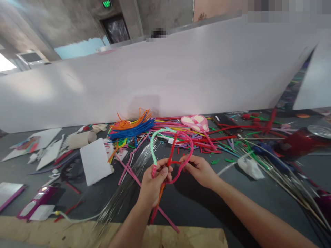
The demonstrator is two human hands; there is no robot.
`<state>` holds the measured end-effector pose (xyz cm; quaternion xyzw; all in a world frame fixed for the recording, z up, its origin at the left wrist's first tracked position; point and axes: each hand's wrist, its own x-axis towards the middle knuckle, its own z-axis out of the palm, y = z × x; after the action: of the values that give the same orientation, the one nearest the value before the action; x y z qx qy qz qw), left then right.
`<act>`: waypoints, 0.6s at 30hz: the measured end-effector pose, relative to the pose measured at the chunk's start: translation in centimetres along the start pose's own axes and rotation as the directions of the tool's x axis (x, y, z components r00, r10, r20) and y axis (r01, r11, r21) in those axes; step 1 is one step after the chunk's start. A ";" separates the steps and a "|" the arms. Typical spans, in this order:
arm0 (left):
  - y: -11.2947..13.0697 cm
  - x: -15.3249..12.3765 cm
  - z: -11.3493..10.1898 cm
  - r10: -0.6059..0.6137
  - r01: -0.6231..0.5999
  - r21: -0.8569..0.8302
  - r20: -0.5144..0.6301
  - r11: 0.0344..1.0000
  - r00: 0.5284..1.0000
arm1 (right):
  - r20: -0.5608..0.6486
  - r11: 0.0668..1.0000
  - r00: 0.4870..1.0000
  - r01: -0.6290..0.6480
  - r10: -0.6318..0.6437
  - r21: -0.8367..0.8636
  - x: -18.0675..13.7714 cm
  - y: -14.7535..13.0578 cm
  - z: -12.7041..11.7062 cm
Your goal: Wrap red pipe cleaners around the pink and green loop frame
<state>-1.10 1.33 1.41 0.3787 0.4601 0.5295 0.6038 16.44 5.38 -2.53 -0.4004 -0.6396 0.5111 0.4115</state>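
Observation:
A ring of twisted pipe cleaners (152, 146), mint green on the upper left and pink elsewhere, is held up over the table. My left hand (155, 181) pinches its lower left part, together with a red pipe cleaner (172, 148) that runs up through the ring to its top. Below that hand an orange and red twisted length (160, 194) hangs down. My right hand (199, 171) is closed at the ring's right side, where a short red piece crosses from the middle. Its fingertips partly hide what they pinch.
Loose pipe cleaners, a blue bundle (134, 130) and a pink-and-cream heart shape (195, 123) lie at the back. Left are a white card (95, 162) and a purple glue gun (38, 203). Thin wires (129, 182) and a red can (305, 141) flank the hands. A white partition (165, 75) stands behind.

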 end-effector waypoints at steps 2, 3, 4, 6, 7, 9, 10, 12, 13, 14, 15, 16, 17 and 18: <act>0.0 0.0 0.0 0.006 -0.006 -0.019 0.017 1.000 1.000 | -0.019 1.000 1.000 -0.008 0.008 0.019 0.1 -0.1 -0.1; 0.0 0.1 0.0 0.002 -0.001 -0.031 0.021 1.000 1.000 | -0.025 1.000 1.000 -0.006 0.006 0.015 0.1 -0.2 -0.1; -0.1 0.1 0.0 -0.005 0.005 -0.042 0.019 0.999 1.000 | -0.029 1.000 1.000 -0.003 0.003 0.003 0.2 -0.3 -0.1; -0.4 0.1 0.0 -0.015 0.014 -0.048 -0.008 0.999 1.000 | -0.038 0.999 0.999 -0.006 0.005 -0.032 0.2 -0.4 -0.2; -0.5 0.2 0.0 -0.018 0.016 -0.042 -0.028 0.999 0.999 | -0.039 0.999 0.999 -0.012 0.010 -0.044 0.2 -0.4 -0.2; -0.6 0.3 -0.1 -0.010 0.008 -0.023 -0.070 1.000 0.997 | -0.039 0.999 0.999 -0.017 0.015 -0.040 0.1 -0.5 -0.3; -0.7 0.4 -0.1 0.000 -0.001 -0.013 -0.087 1.000 0.996 | -0.032 1.000 0.999 -0.013 0.012 -0.026 0.1 -0.4 -0.3; -0.7 0.5 -0.1 0.018 -0.018 0.002 -0.112 1.000 0.994 | -0.021 1.000 1.000 0.001 -0.001 0.002 0.1 -0.4 -0.3; -0.6 0.5 -0.1 0.024 -0.023 0.007 -0.121 1.000 0.992 | -0.018 1.000 1.000 0.004 -0.003 0.010 0.2 -0.5 -0.3; -0.6 0.6 -0.1 0.028 -0.026 0.013 -0.129 1.000 0.991 | -0.015 1.000 1.000 0.002 -0.002 0.016 0.2 -0.5 -0.3; -0.6 0.7 -0.1 0.030 -0.028 0.020 -0.138 0.999 0.990 | -0.013 1.000 1.000 -0.002 0.002 0.023 0.3 -0.6 -0.3; -0.6 0.7 -0.1 0.034 -0.030 0.030 -0.148 0.999 0.988 | -0.017 0.999 1.000 -0.004 0.004 0.036 0.3 -0.7 -0.3; -0.6 0.8 -0.2 0.042 -0.036 0.043 -0.160 0.998 0.986 | -0.033 0.999 0.999 -0.004 0.005 0.052 0.3 -0.8 -0.3; -0.6 0.9 -0.3 0.053 -0.043 0.060 -0.174 0.997 0.983 | -0.065 0.998 0.998 -0.003 0.007 0.064 0.3 -0.9 -0.3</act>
<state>-1.21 2.11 0.65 0.3585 0.5169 0.5619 0.5371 16.56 5.57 -1.54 -0.4052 -0.6080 0.5191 0.4435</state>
